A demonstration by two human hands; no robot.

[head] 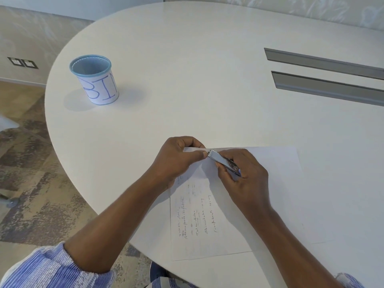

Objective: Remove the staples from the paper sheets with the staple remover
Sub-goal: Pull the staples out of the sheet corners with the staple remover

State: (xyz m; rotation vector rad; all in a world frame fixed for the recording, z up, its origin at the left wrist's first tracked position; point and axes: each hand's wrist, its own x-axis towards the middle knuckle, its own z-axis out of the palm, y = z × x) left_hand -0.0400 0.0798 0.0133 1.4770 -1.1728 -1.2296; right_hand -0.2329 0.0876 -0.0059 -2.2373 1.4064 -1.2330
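Work centred on the far left corner of the paper sheets [207,225], which lay on the white desk [187,69] close to its near edge, handwriting facing up. The left hand [176,161] pinched that corner between thumb and curled fingers, lifting it slightly off the desk. The right hand [247,173] was wrapped around the staple remover [223,162], a slim chrome tool, with its tip set against the same corner and touching the left thumb. The staple itself was too small to make out, so whether the tip had already caught under it could not be told. The likeliest fault from here seemed to be a torn corner: a sharp pull or twist before the staple legs had straightened would probably rip through the thin paper that the left hand was holding taut. A slip looked possible too, since the metal tip sat right beside the thumb and would jab it if it skidded off the staple. A freed staple might also spring away and be lost, because the blue-rimmed cup marked BIN [94,80] stood well apart, far to the left.
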